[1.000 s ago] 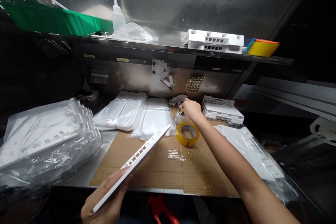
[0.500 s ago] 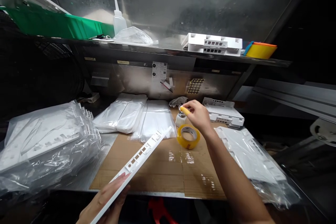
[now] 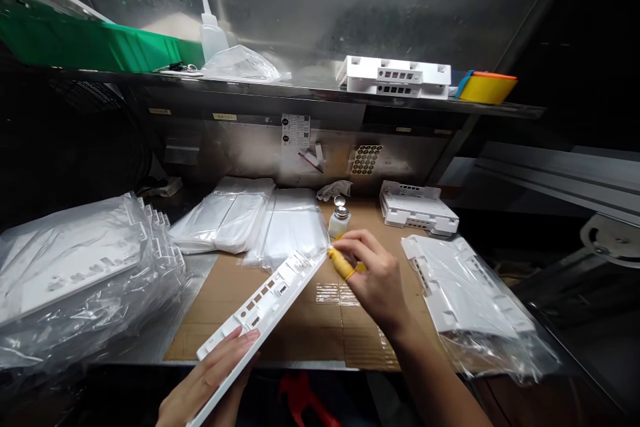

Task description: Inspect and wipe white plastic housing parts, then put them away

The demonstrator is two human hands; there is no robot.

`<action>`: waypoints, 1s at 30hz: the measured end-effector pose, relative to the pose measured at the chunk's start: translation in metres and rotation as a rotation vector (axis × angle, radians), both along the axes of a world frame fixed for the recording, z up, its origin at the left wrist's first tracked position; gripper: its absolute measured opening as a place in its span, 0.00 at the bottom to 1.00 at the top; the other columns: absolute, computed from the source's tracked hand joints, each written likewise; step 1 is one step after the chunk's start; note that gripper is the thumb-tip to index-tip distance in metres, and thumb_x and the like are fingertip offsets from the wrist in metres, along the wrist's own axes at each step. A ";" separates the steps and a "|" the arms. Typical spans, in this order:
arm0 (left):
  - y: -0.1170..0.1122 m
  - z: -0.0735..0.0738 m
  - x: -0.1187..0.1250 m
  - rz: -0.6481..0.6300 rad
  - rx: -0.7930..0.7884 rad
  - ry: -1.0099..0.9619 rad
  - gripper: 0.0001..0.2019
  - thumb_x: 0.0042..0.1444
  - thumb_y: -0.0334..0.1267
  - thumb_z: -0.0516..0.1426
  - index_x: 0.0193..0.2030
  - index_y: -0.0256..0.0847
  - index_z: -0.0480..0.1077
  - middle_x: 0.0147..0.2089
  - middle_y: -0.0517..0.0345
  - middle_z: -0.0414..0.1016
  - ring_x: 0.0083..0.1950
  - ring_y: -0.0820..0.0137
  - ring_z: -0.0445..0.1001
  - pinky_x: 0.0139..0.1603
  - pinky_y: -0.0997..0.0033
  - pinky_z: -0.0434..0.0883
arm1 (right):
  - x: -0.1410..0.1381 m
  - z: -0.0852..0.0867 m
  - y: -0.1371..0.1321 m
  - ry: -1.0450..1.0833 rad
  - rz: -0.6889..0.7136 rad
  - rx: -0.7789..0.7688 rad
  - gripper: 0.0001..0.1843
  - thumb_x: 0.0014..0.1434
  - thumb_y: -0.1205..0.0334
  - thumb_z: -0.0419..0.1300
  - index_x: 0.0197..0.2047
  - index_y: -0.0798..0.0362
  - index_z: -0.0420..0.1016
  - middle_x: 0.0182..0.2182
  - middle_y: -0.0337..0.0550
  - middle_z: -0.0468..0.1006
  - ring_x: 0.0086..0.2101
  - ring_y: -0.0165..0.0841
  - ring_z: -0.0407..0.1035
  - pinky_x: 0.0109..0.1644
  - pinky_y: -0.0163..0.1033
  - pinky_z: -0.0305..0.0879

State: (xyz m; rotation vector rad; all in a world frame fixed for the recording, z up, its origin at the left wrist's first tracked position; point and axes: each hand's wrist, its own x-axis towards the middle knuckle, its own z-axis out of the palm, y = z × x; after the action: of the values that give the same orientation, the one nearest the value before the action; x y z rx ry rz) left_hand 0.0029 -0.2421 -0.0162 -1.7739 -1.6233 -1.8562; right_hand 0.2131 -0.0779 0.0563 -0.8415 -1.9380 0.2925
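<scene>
My left hand (image 3: 215,373) grips a long white plastic housing (image 3: 267,297) by its near end, fingers on one face. The piece is tilted, with a row of square openings along its side. At its far corner is my right hand (image 3: 375,273), fingers curled in a pinch, a yellow finger cover (image 3: 343,265) on one digit. A tiny white bit shows at that fingertip; I cannot make out what it is. The yellow tape roll is mostly hidden behind this hand. Just beyond stands a small pump bottle (image 3: 339,219) with a metal top.
Bagged white housings (image 3: 75,260) pile up at left, and another bagged housing (image 3: 465,287) lies at right. Flat clear bags (image 3: 225,213) and bare housings (image 3: 419,207) sit at the back of the cardboard (image 3: 295,333). Overhead, a shelf (image 3: 310,88) carries a squeeze bottle (image 3: 213,37).
My right hand has left the pump bottle's top and come nearer, down to the far corner of the housing. The housing has turned slightly, showing more of its inner side.
</scene>
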 end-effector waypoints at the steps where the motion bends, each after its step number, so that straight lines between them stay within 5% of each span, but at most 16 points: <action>1: 0.000 0.000 0.000 -0.018 -0.002 -0.008 0.17 0.55 0.25 0.67 0.48 0.49 0.81 0.46 0.64 0.86 0.44 0.63 0.84 0.51 0.66 0.80 | 0.004 -0.002 0.004 0.014 -0.031 -0.005 0.06 0.67 0.64 0.61 0.42 0.50 0.80 0.39 0.43 0.79 0.38 0.33 0.75 0.40 0.37 0.70; 7: 0.001 0.002 0.000 -0.050 -0.043 -0.066 0.16 0.56 0.23 0.65 0.47 0.46 0.81 0.46 0.62 0.86 0.47 0.63 0.84 0.53 0.70 0.78 | 0.025 -0.002 0.008 0.261 -0.152 -0.111 0.05 0.64 0.63 0.64 0.43 0.49 0.80 0.43 0.43 0.78 0.42 0.35 0.74 0.41 0.39 0.72; 14: 0.012 0.007 -0.009 -0.191 -0.186 -0.085 0.16 0.59 0.27 0.65 0.50 0.51 0.81 0.47 0.62 0.86 0.48 0.64 0.84 0.51 0.72 0.78 | 0.005 -0.003 -0.044 0.284 0.438 -0.686 0.12 0.72 0.53 0.55 0.55 0.45 0.69 0.58 0.46 0.74 0.33 0.28 0.76 0.33 0.36 0.76; 20: 0.019 0.023 -0.009 -0.281 -0.239 -0.189 0.11 0.58 0.31 0.67 0.44 0.53 0.83 0.41 0.62 0.87 0.44 0.64 0.85 0.49 0.72 0.78 | -0.003 -0.015 -0.045 0.310 0.447 -0.655 0.11 0.73 0.52 0.55 0.53 0.47 0.70 0.44 0.45 0.80 0.39 0.33 0.78 0.43 0.37 0.78; 22: 0.019 0.024 -0.007 -0.285 -0.274 -0.272 0.08 0.57 0.36 0.68 0.43 0.52 0.84 0.41 0.59 0.87 0.49 0.60 0.84 0.57 0.67 0.76 | -0.002 -0.016 -0.043 0.343 0.444 -0.626 0.11 0.72 0.53 0.56 0.51 0.48 0.72 0.43 0.45 0.81 0.38 0.32 0.79 0.43 0.35 0.78; 24: 0.019 0.022 -0.004 -0.258 -0.261 -0.429 0.20 0.52 0.49 0.71 0.52 0.50 0.82 0.55 0.52 0.83 0.64 0.53 0.75 0.69 0.61 0.67 | 0.001 -0.017 -0.043 0.398 0.399 -0.575 0.10 0.71 0.54 0.57 0.50 0.48 0.73 0.42 0.44 0.82 0.37 0.32 0.79 0.42 0.33 0.79; 27: 0.023 0.021 0.002 -0.259 -0.097 -0.942 0.45 0.48 0.69 0.64 0.71 0.55 0.63 0.78 0.58 0.55 0.80 0.53 0.46 0.77 0.58 0.52 | 0.003 -0.023 -0.050 0.466 0.316 -0.471 0.09 0.70 0.55 0.59 0.50 0.47 0.74 0.41 0.43 0.84 0.39 0.32 0.81 0.44 0.31 0.79; 28: 0.025 0.023 0.002 -0.335 -0.087 -1.161 0.46 0.51 0.72 0.59 0.73 0.57 0.58 0.80 0.61 0.49 0.81 0.55 0.42 0.77 0.58 0.52 | 0.003 -0.027 -0.053 0.465 0.310 -0.435 0.08 0.70 0.55 0.59 0.50 0.46 0.74 0.42 0.43 0.84 0.41 0.31 0.81 0.46 0.31 0.79; 30: 0.032 0.029 0.000 -0.580 -0.212 -1.537 0.40 0.62 0.70 0.49 0.74 0.51 0.58 0.79 0.57 0.53 0.80 0.53 0.46 0.76 0.53 0.55 | 0.004 -0.037 -0.061 0.428 0.331 -0.389 0.08 0.69 0.55 0.60 0.50 0.45 0.75 0.41 0.42 0.84 0.43 0.32 0.80 0.49 0.31 0.78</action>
State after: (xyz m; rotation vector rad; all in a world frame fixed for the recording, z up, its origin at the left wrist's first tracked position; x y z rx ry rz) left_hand 0.0029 -0.2102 0.0125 -0.6108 -1.5477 -3.9512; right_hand 0.2169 -0.1390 0.0198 -0.6279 -1.6257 0.9904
